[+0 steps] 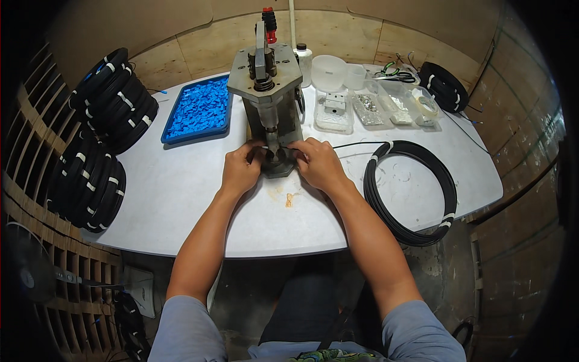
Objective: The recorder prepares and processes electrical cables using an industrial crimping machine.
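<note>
Head view, black cable coil (447, 181), round, slim, white-banded

A dark-capped bottle (306, 65) stands upright — plywood wall (344, 37) behind.

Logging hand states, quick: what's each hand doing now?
Left hand: curled at the press; grip can't be told.
Right hand: closed, apparently on the black cable.

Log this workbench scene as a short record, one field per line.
Left hand: left hand at the left of the metal press, near its base; grip hidden
Right hand: right hand opposite; grip unclear
Right of press: large black cable coil, one strand running toward the right hand
Left of press: blue tray of small blue pieces
Far left: stacked, white-banded black coils
Surface: white table
</note>
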Tool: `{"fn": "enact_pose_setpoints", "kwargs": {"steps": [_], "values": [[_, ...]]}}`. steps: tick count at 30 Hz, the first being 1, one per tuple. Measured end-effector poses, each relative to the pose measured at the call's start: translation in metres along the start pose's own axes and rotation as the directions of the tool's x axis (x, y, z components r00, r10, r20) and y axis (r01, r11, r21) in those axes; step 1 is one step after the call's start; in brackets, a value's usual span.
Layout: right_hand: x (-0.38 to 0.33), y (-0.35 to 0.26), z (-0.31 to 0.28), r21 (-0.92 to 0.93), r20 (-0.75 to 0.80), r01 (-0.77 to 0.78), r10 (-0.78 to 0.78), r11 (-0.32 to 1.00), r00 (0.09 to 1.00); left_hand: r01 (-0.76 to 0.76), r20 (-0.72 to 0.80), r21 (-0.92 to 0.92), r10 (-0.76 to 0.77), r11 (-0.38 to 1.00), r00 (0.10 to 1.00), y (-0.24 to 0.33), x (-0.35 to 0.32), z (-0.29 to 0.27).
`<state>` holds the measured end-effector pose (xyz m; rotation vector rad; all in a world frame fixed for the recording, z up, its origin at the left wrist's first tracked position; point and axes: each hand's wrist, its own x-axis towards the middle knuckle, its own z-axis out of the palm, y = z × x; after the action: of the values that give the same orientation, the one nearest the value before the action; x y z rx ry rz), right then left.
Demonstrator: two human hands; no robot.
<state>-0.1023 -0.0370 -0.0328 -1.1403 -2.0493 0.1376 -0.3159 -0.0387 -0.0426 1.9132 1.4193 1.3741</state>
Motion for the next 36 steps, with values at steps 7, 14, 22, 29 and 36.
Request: {"fn": "enact_pose_setpoints", "kwargs": {"steps": [7, 14, 22, 29, 36], "values": [[0.0, -0.0023, -0.0002, -0.013, -0.035, 0.021, -0.022, 1.0, 0.999, -0.002, -0.013, 0.008, 0.003, 1.0, 1.0, 0.0011, -0.0008, -0.0009], [0.0007, -0.0007, 0.0014, -0.026, -0.051, 0.039, -0.04, 0.999, 0.998, 0.035, 0.008, 0.037, -0.035, 0.999, 0.999, 0.0046, -0.0002, -0.0018], [0.0014, -0.0014, 0.0012, -0.022, -0.058, 0.049, -0.05, 0.999, 0.997, 0.039, 0.013, 0.045, -0.04, 0.998, 0.999, 0.0063, -0.0002, -0.0041], [0.0012, -0.0007, 0.0003, -0.015, -0.065, 0.048, -0.049, 0.999, 0.997, 0.04, 0.011, 0.046, -0.041, 0.998, 0.999, 0.0084, -0.0002, -0.0036], [0.0013, 0.0006, 0.0013, 0.008, -0.071, 0.045, -0.045, 0.999, 0.996, -0.003, -0.014, 0.039, 0.003, 0.999, 1.0, 0.0056, 0.0004, -0.002]]}}
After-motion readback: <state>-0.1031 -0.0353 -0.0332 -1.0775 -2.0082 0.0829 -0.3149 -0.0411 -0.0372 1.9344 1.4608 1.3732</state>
